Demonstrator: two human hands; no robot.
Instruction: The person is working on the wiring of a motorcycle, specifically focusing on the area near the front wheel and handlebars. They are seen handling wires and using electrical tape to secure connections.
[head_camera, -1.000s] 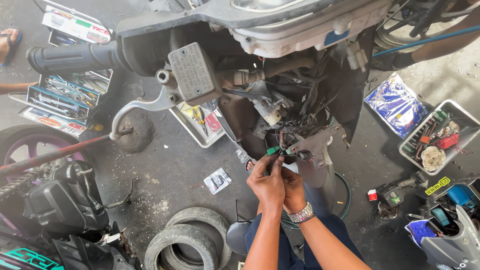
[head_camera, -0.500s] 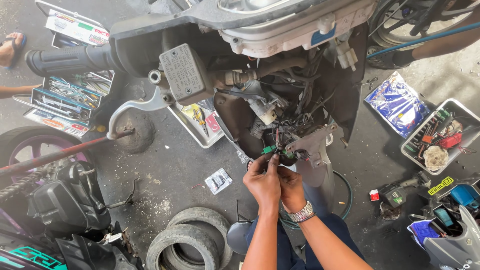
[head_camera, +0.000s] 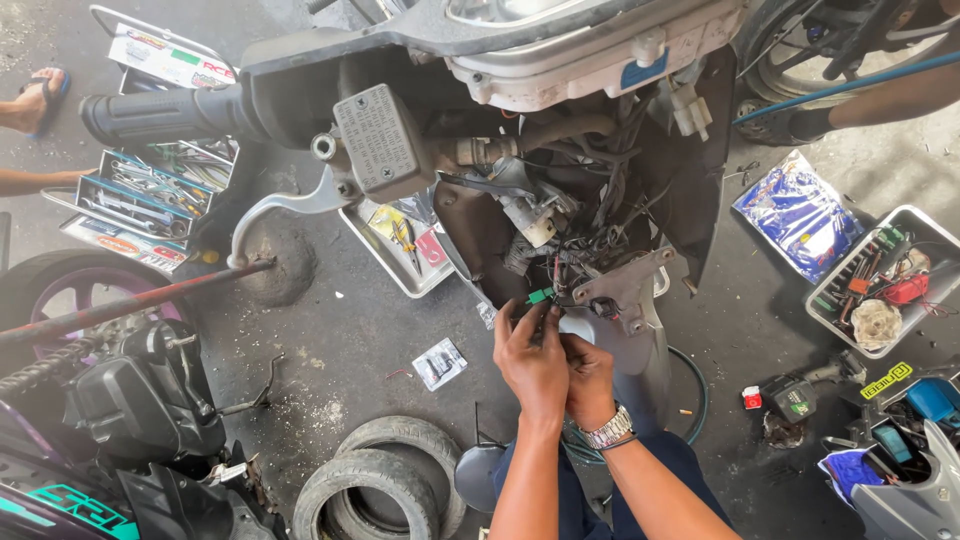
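Note:
I look down at the front of a scooter with its front panels off, handlebar grip (head_camera: 150, 115) and brake lever (head_camera: 290, 205) to the left. My left hand (head_camera: 530, 365) and my right hand (head_camera: 590, 385), a metal watch on its wrist, are pressed together below the exposed wiring bundle (head_camera: 590, 245). Their fingers pinch thin wires that lead to a small green connector (head_camera: 541, 295) just above the fingertips. A grey metal bracket (head_camera: 630, 290) sits just right of the hands.
An open tool box (head_camera: 150, 190) lies at left, and a tray of small parts (head_camera: 400, 240) under the handlebar. Two tyres (head_camera: 385, 480) lie below. A bin of parts (head_camera: 880, 285) and a blue bag (head_camera: 800, 215) lie at right. Another person's foot (head_camera: 35, 100) is at far left.
The view has shifted slightly, so the scooter sits a little higher in frame. My hands stay together at the wires by the green connector.

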